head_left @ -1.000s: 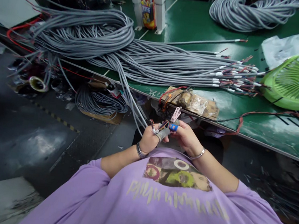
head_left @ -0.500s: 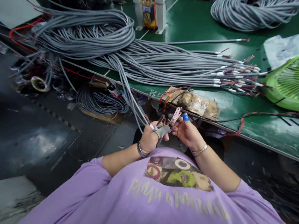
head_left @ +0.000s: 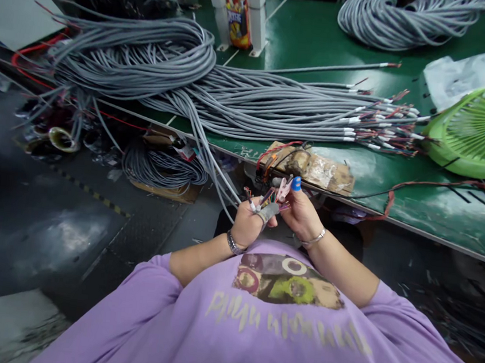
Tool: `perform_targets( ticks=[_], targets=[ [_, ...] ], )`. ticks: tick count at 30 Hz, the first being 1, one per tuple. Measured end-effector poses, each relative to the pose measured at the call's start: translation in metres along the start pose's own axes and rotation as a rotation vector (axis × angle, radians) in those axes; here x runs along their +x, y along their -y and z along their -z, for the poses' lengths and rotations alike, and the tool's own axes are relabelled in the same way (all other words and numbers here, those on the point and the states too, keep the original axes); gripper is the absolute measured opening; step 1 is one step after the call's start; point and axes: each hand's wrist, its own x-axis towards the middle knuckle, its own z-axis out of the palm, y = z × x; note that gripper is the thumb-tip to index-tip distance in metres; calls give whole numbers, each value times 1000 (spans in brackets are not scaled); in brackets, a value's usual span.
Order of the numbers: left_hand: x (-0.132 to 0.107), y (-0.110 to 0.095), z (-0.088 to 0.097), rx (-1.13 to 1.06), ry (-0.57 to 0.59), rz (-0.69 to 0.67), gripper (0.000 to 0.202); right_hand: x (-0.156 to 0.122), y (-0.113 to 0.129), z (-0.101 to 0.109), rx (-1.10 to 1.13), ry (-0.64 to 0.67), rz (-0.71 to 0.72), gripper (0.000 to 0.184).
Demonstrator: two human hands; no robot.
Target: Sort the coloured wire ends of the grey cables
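Observation:
My left hand (head_left: pixel 248 224) is closed around the stripped ends of several grey cables (head_left: pixel 221 178), and its thumb wears a grey cover. Thin coloured wires (head_left: pixel 272 196) fan out above that thumb. Close beside it, my right hand (head_left: pixel 302 215) has its fingers pinched together at a pink clip (head_left: pixel 284 190), with a blue cover (head_left: pixel 296 184) on the thumb tip. The clip sits against the coloured wires; how the wires lie between the fingers is partly hidden.
Grey cables (head_left: pixel 276 107) lie across the green table (head_left: pixel 302 26), their stripped ends toward a green fan (head_left: pixel 482 126). A worn wooden block (head_left: pixel 330 175) sits at the front edge. Another cable coil (head_left: pixel 402 22) lies at the back, and one (head_left: pixel 161 167) rests below the table.
My right hand has moved slightly left, and its blue-covered thumb has closed in on the pink clip. My left hand keeps its hold on the cables. The view has shifted slightly.

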Motion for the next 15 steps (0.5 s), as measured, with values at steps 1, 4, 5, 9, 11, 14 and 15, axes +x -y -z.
perform_targets(
  ticks=[1,4,5,9,11,14,15],
  targets=[
    [0,1,0,8,2,-9,37,0,1,-1,23,-10,-7,51],
    [1,4,1,44,11,-32,37,0,1,-3,59,-29,-12,49],
    [1,5,2,57,12,-35,37,0,1,-3,66,-34,-10,48],
    [1,6,2,86,7,-32,38,0,1,-3,92,-56,-2,48],
    [1,6,2,82,8,-32,38,0,1,-4,96,-57,-7,48],
    [0,4,2,83,7,-48,38,-1,0,-4,109,-54,-25,49],
    [0,4,2,85,7,-54,39,-1,0,-3,118,-53,-36,50]
  ],
)
